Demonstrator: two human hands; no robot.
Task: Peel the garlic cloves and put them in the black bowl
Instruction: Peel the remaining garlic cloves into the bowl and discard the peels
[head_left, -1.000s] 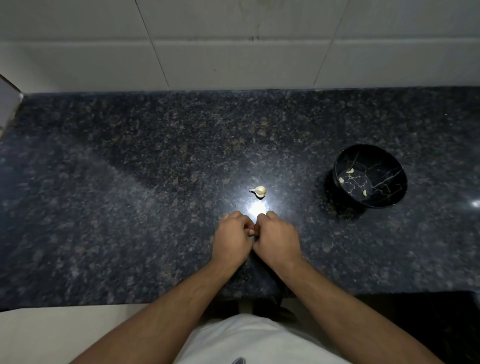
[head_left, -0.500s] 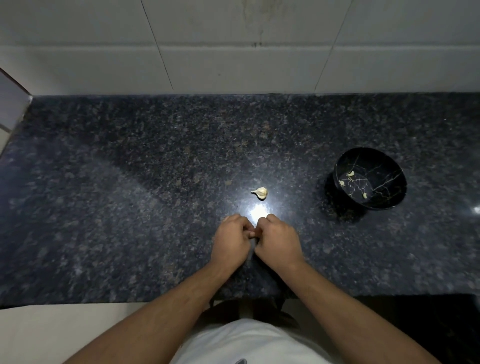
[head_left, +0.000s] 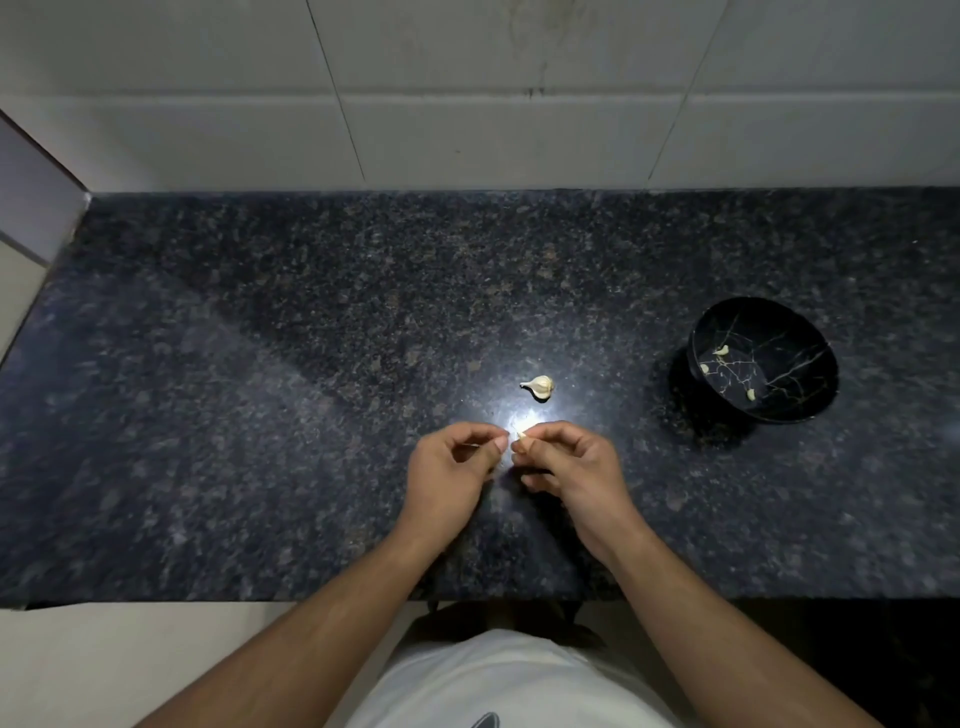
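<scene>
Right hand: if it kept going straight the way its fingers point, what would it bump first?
The right hand, pinching a clove, points left at the left hand, so it would likely meet that hand's fingertips first.

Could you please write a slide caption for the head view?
Right hand pinches a garlic clove beside the left hand; black bowl at right.

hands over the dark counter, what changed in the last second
The left hand and right hand have drawn slightly apart; the right now pinches a small pale garlic clove in plain view. The garlic bulb piece and round black bowl stayed put.
</scene>
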